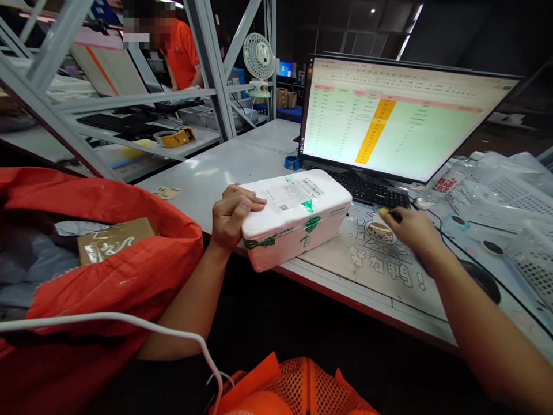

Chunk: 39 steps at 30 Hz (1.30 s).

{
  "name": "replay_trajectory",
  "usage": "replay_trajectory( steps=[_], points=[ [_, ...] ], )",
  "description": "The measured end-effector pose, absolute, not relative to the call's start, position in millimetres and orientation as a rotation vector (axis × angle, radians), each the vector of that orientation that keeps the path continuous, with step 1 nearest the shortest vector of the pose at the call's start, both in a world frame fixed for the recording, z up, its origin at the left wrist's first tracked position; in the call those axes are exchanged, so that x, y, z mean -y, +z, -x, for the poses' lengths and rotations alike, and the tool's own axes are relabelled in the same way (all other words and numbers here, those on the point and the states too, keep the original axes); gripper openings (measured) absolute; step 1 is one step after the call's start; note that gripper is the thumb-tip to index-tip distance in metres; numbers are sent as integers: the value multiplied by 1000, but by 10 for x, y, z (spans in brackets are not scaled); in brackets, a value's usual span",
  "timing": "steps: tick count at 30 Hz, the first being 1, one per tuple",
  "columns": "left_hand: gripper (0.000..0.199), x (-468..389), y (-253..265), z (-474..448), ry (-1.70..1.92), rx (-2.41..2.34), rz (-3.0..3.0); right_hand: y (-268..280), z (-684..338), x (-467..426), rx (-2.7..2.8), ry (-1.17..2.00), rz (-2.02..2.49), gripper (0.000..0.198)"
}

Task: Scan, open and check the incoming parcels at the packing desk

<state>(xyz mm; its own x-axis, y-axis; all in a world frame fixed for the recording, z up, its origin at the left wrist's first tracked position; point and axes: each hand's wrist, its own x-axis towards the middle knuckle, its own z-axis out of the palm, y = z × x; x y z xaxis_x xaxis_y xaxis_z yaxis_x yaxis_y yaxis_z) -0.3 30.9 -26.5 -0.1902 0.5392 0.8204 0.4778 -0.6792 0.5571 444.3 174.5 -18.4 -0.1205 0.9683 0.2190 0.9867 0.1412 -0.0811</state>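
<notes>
A white foam box (298, 216) with a shipping label on its lid and green printed tape round it sits tilted across the desk's front edge. My left hand (233, 216) grips its left end, thumb and fingers bent over the corner. To the right of the box, my right hand (410, 227) hovers above the desk mat (367, 262) near the keyboard (367, 189). Its fingers are closed on a small yellow-and-black object (384, 211), mostly hidden, whose kind I cannot make out.
A monitor (401, 124) with a spreadsheet stands behind the keyboard. At left, an orange sack (173, 253) holds a brown carton (114, 239) and grey bags. A black mouse (479, 279) and white baskets (488, 202) are at right. A person in orange (184, 52) stands beyond the metal frame.
</notes>
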Motion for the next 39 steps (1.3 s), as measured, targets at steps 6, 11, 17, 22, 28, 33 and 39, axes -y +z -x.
replay_trajectory(
  steps=[6, 11, 17, 22, 28, 33, 39],
  points=[
    [44, -140, 181, 151, 1327, -1401, -2272, -767, -4265, -1206, 2312, -65, 2066, 52],
    [101, 14, 322, 36, 653, -1814, -2423, -626, -4067, -1088, 2226, -64, 1673, 50],
    [82, 49, 150, -61, 724, -1904, -2403, -388, -3315, -1241, 1792, 708, 980, 100],
    [73, 105, 57, -171, 934, -1943, -2377, -568, -2900, -1385, 1643, 913, 889, 108],
    [61, 117, -79, -260, 1272, -1919, -2381, -657, -2863, -1383, 1524, 949, 811, 99],
    [54, 96, -152, -280, 1408, -1935, -2413, -654, -2851, -1394, 1463, 989, 746, 93],
    [49, 77, -187, -282, 1486, -1936, -2457, -705, -2858, -1428, 1424, 1041, 665, 81]
  ],
)
